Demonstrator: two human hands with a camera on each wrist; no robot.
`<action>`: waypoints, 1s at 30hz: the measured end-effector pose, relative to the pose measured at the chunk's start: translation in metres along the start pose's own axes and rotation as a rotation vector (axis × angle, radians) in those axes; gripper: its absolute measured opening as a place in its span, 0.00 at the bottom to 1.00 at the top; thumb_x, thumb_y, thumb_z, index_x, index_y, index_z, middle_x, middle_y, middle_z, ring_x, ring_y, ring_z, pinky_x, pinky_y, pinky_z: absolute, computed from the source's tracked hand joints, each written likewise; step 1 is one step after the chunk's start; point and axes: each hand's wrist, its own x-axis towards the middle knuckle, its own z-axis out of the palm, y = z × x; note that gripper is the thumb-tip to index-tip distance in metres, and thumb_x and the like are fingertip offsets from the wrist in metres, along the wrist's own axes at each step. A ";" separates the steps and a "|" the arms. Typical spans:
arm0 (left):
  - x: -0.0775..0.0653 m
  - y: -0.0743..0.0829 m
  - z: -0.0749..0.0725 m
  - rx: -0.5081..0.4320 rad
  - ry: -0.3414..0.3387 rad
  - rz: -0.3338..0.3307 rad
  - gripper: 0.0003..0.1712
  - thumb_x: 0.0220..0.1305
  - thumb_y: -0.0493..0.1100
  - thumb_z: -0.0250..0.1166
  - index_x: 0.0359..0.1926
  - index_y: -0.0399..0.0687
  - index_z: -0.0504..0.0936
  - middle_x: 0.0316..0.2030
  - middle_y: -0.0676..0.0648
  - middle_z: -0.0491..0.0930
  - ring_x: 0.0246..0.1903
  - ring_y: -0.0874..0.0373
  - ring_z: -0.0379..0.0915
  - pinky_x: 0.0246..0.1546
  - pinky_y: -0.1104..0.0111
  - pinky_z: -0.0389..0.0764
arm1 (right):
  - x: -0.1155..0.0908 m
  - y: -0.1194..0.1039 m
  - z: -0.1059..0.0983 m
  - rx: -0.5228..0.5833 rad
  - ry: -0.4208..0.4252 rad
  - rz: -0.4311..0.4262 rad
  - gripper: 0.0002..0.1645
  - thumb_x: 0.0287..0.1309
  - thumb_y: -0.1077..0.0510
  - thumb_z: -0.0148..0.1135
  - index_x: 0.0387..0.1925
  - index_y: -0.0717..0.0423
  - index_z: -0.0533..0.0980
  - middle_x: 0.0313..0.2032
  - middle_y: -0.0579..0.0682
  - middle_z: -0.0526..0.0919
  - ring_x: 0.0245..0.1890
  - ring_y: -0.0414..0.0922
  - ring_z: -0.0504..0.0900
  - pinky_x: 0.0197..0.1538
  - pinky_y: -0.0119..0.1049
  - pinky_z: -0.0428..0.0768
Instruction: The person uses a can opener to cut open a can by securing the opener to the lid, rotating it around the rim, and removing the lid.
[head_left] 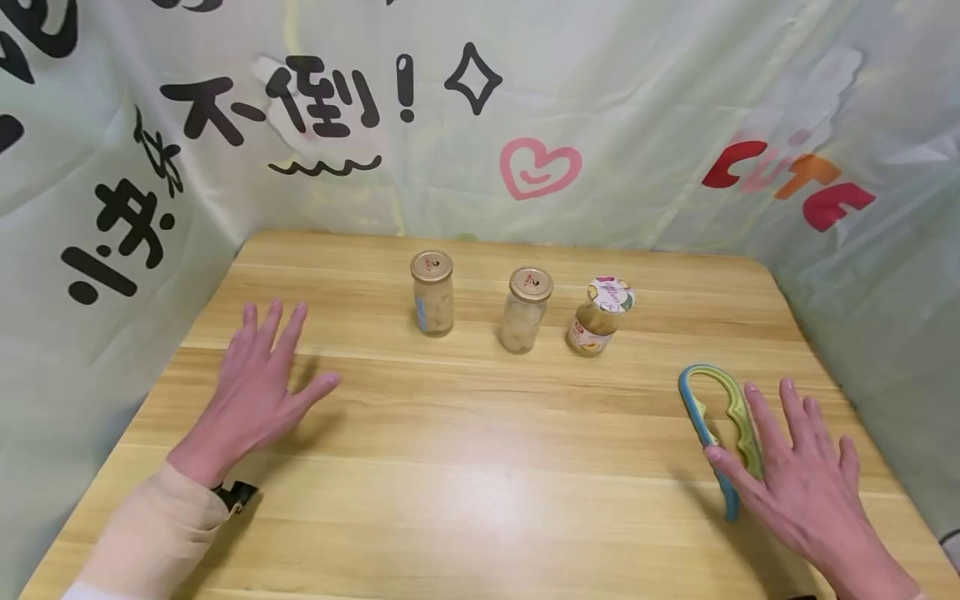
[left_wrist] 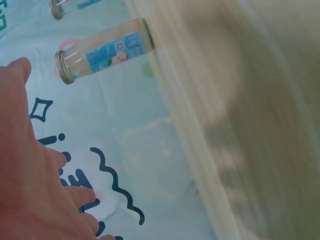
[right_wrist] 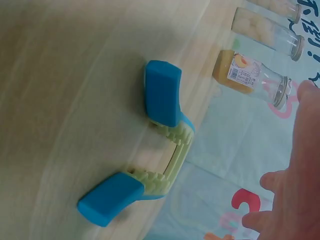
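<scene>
My left hand (head_left: 258,392) is held over the left part of the table with its fingers spread, and holds nothing. On the right, my right hand (head_left: 802,475) hovers, also spread and bare. Just left of it lies a blue and green U-shaped jar opener (head_left: 738,408) with toothed inner edges; the thumb overlaps it in the head view. In the right wrist view, its blue handles (right_wrist: 162,92) stand apart from the hand. Three lidded glass jars stand toward the back: a tall jar (head_left: 433,304), a second tall jar (head_left: 522,321) and a shorter jar (head_left: 588,337) with amber contents.
The wooden table (head_left: 450,433) bears the jars and the opener. A pale cloth (head_left: 637,108) with printed characters and a pink heart (head_left: 540,169) hangs behind the table and along its sides. A dark strap (head_left: 238,496) circles my left wrist.
</scene>
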 end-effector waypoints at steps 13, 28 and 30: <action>0.017 0.016 0.009 -0.112 -0.019 -0.027 0.54 0.63 0.68 0.55 0.76 0.59 0.33 0.75 0.42 0.30 0.70 0.48 0.14 0.64 0.35 0.36 | 0.000 -0.005 0.005 -0.027 -0.016 -0.007 0.56 0.57 0.33 0.58 0.76 0.44 0.41 0.74 0.63 0.34 0.70 0.69 0.33 0.52 0.79 0.39; 0.038 0.022 0.021 -0.261 -0.033 -0.071 0.53 0.63 0.69 0.54 0.76 0.62 0.33 0.75 0.48 0.34 0.71 0.52 0.17 0.64 0.35 0.38 | 0.000 -0.007 0.011 -0.023 -0.005 -0.006 0.57 0.56 0.33 0.59 0.76 0.45 0.41 0.73 0.65 0.36 0.70 0.69 0.37 0.50 0.79 0.44; 0.041 0.021 0.023 -0.284 -0.042 -0.085 0.52 0.63 0.70 0.53 0.76 0.63 0.33 0.75 0.49 0.34 0.71 0.52 0.17 0.64 0.35 0.38 | 0.000 -0.007 0.011 -0.024 -0.008 -0.008 0.57 0.56 0.33 0.59 0.76 0.46 0.41 0.73 0.65 0.35 0.70 0.69 0.37 0.50 0.79 0.44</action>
